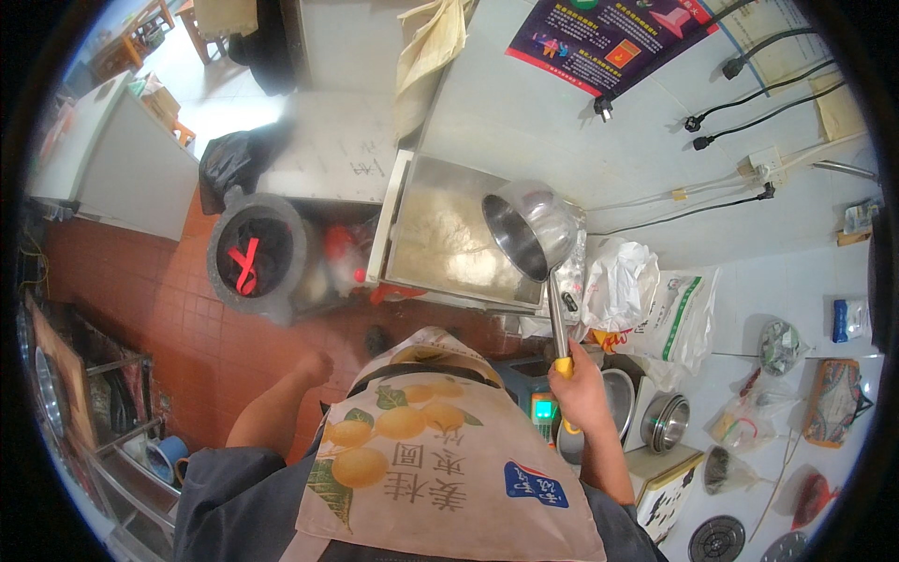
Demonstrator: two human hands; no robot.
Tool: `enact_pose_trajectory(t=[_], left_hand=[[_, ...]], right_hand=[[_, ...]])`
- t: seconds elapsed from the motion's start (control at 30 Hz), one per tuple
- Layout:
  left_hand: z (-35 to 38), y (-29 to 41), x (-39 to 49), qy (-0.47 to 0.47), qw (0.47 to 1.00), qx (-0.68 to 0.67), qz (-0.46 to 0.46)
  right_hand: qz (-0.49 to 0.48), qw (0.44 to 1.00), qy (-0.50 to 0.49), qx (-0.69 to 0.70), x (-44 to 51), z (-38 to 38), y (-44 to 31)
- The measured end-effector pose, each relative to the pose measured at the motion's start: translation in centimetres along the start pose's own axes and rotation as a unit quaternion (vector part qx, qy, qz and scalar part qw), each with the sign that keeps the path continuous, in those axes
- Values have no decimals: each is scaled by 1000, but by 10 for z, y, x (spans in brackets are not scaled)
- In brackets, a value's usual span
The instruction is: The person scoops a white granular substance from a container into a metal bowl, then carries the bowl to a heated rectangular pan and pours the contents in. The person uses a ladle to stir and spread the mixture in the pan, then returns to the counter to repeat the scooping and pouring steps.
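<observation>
My right hand [581, 388] is closed around the yellow-ended handle of a steel ladle [516, 237]. The ladle's deep round bowl is tilted over the right end of a metal-topped cabinet [449, 218] against the wall; whether it touches the top I cannot tell. A clear, rounded plastic or glass thing lies against the bowl's far side. My left hand [316, 368] hangs over the red tiled floor beside my printed apron [449, 449]; its fingers are blurred and I see nothing in it.
A grey bin [300, 260] with a black liner and a red strap stands ahead on the left. White plastic bags [621, 281] and nested steel bowls [665, 421] are on the right. Black power cords [744, 112] hang on the wall. A metal rack [126, 435] stands at lower left.
</observation>
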State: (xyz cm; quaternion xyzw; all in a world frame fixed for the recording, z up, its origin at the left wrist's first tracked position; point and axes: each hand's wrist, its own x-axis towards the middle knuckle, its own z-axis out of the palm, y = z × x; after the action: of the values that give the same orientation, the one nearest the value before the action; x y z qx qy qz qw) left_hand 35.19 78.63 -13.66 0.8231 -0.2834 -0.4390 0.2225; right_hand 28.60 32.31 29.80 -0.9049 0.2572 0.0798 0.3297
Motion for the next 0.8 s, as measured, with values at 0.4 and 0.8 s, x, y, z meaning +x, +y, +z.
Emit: enact_pose_trajectory(t=[0.4,0.8], left_hand=[[-8,-5,16,-18,999,-14,-32],[-84,100,3,-8,961,-230,-154]], right_hand=[[50,998,20,-24,-16,1,18],[133,914,-3,383,-27,10,27]])
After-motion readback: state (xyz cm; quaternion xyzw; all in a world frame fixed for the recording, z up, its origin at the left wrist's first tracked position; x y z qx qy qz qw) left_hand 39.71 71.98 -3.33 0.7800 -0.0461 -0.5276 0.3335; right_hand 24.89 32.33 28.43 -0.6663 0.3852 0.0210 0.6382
